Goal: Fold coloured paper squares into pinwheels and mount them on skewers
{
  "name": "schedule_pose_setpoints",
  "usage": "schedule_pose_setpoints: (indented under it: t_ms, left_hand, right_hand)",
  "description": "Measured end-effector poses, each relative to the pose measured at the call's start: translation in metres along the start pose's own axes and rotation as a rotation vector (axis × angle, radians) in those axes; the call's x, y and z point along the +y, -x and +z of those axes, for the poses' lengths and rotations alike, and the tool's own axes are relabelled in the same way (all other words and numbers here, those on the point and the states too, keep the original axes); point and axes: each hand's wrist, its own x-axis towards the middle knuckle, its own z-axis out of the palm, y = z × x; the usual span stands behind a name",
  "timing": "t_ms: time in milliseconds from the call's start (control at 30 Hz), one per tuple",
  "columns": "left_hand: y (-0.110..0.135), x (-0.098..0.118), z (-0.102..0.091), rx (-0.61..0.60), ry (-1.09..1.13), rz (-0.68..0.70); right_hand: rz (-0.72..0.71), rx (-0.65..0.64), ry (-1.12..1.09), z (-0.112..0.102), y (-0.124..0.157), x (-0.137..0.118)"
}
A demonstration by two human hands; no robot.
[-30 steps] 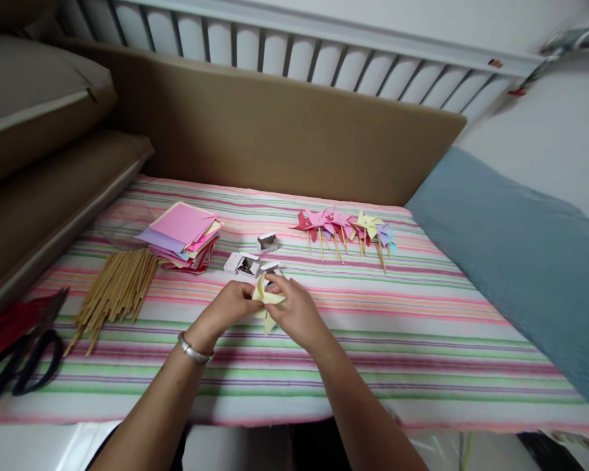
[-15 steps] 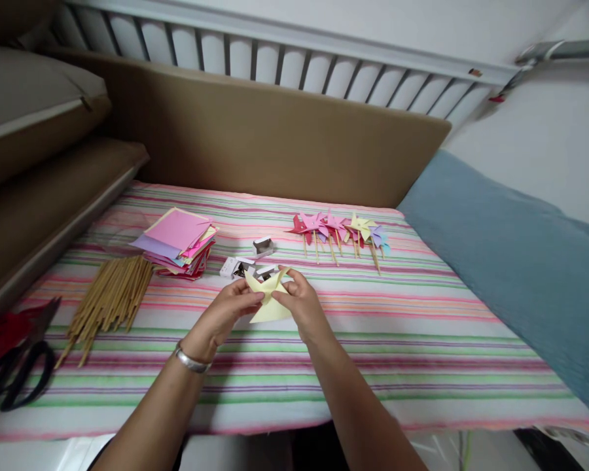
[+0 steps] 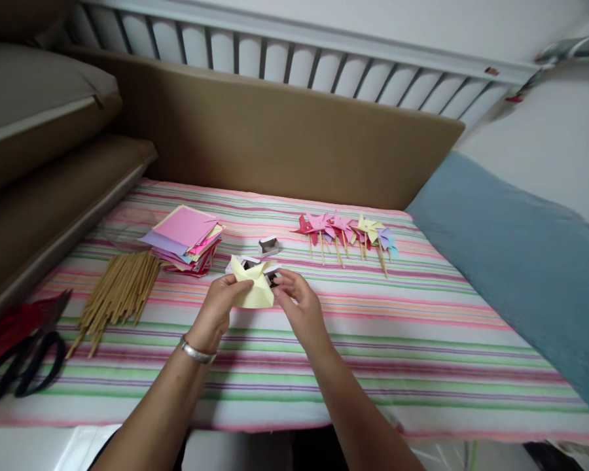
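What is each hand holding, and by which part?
The left hand holds the yellow paper by its left side, near the middle. The right hand is by a small box; any hold there cannot be told.

A striped cloth (image 3: 422,327) covers the surface, bearing a stack of paper squares (image 3: 186,229). Wooden sticks (image 3: 118,288) (a loose, fanned bundle) lie in front of the stack, with dark-handled scissors (image 3: 33,340) and something red (image 3: 4,330) farther front-left. Small white boxes (image 3: 269,248) lie to its right, paper pinwheels (image 3: 319,224) well to its right. What seems clear plastic (image 3: 125,222) lies just left.
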Motion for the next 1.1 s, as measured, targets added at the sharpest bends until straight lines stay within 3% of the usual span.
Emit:
schedule_pose_setpoints:
  t_ms: [100, 167, 300, 467, 667, 1100]
  left_hand:
    - [-0.001, 0.012, -0.01, 0.039, 0.018, 0.009]
    - [-0.001, 0.017, -0.015, 0.031, 0.033, -0.003]
    - [-0.001, 0.019, -0.017, -0.024, 0.056, -0.035]
    - [-0.003, 0.015, -0.016, -0.045, 0.075, -0.025]
    - [-0.006, 0.012, -0.018, -0.002, -0.032, -0.027]
    - [-0.006, 0.011, -0.017, 0.045, -0.112, 0.043]
  right_hand:
    - [-0.331, -0.076, 0.344, -0.001, 0.006, -0.001]
    - [-0.455, -0.142, 0.521, 0.003, 0.009, 0.001]
    - [-0.563, -0.13, 0.696, 0.013, 0.009, 0.01]
    - [-0.675, -0.022, 0.706, 0.015, 0.005, 0.014]
    - [-0.709, -0.031, 0.696, 0.01, 0.006, 0.01]
    - [-0.607, -0.067, 0.719, 0.007, 0.01, 0.007]
